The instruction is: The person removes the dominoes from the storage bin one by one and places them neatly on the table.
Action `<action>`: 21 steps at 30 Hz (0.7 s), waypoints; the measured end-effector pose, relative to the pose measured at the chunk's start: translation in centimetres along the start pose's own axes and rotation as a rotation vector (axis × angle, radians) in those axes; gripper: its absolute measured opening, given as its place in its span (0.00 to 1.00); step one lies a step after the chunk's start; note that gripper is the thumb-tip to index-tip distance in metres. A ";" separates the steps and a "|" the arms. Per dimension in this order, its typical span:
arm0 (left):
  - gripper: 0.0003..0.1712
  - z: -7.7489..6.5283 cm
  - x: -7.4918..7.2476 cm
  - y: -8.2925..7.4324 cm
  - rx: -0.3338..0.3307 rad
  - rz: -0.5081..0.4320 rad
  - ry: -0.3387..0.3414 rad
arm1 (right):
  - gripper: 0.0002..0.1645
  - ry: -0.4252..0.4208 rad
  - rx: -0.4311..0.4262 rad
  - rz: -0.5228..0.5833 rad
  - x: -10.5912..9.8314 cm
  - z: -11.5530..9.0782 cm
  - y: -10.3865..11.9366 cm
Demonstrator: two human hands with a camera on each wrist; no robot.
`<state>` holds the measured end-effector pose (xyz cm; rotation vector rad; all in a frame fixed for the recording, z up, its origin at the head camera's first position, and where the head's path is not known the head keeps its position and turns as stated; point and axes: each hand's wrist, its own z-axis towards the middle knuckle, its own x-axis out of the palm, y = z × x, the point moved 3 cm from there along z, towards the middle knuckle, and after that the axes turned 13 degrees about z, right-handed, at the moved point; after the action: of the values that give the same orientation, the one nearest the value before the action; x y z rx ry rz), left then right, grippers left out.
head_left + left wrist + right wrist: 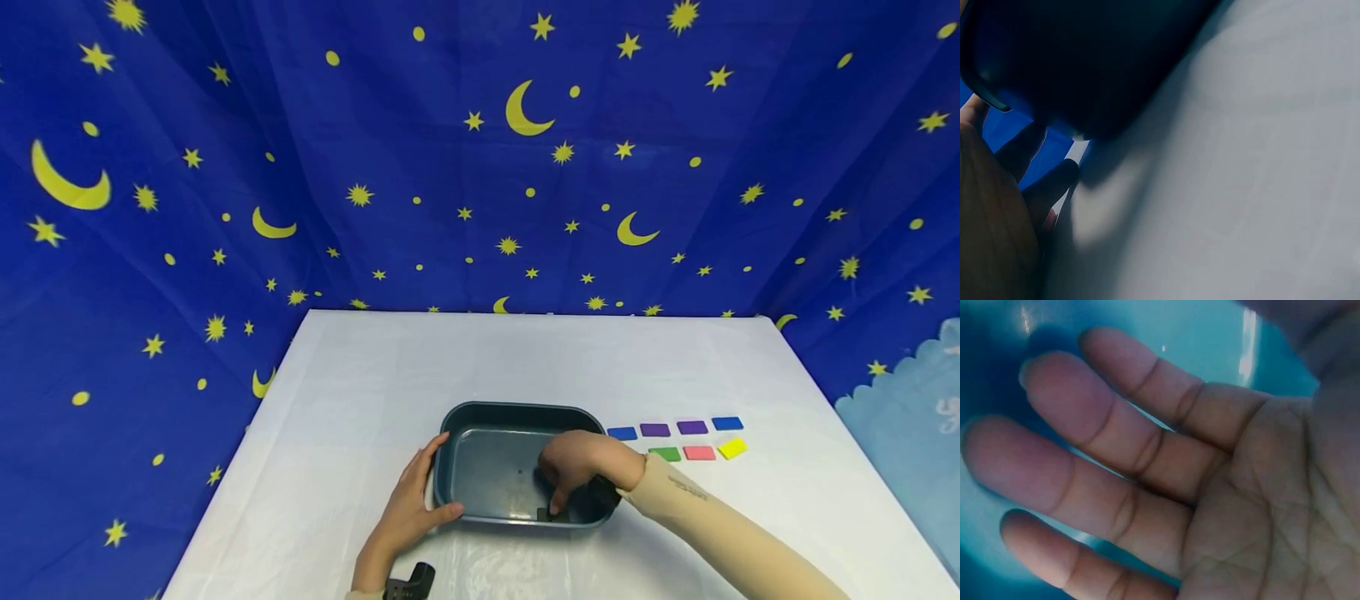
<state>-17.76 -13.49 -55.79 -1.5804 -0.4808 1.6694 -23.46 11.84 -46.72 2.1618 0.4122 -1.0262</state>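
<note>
A dark grey-blue rectangular basin [491, 471] with rounded corners sits on the white table. My left hand [408, 504] holds its left end, the thumb on the near rim and a fingertip at the far-left side. From below, in the left wrist view, other fingers [1054, 181] extend beside the dark basin [1104, 56]. Inside the basin, at its right part, is my right hand [581, 462], thumb pointing down at a small black tile [543, 515] by the near wall. The right wrist view shows loosely extended fingers [1129, 444] with nothing in the palm; the thumb tip is out of view there.
Right of the basin lie several small flat tiles in two rows, among them a purple tile [692, 427], a green tile [665, 454], a pink tile [699, 453] and a yellow tile [732, 448]. A blue star-patterned curtain [450, 167] encloses the table [375, 358].
</note>
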 end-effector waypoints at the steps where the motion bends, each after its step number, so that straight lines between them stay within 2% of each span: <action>1: 0.53 0.0 0.0 0.0 0.000 0.000 -0.001 | 0.26 0.011 0.011 -0.004 0.1 0.1 0.2; 4: 0.54 0.0 0.0 0.0 0.007 0.000 -0.003 | 0.27 0.032 0.050 -0.027 0.5 0.4 0.6; 11: 0.54 0.1 -0.2 0.0 0.018 0.000 -0.010 | 0.31 0.023 0.140 -0.249 1.6 1.5 0.9; 15: 0.54 0.1 -0.2 -0.1 0.018 -0.001 -0.009 | 0.29 0.027 0.177 -0.306 2.0 1.9 0.9; 21: 0.54 0.0 -0.1 -0.1 0.010 -0.002 -0.013 | 0.29 0.029 0.178 -0.338 1.9 2.1 1.0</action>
<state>-17.75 -13.47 -55.65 -1.5628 -0.4797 1.6789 -22.86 9.63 -48.65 2.3168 0.7441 -1.2571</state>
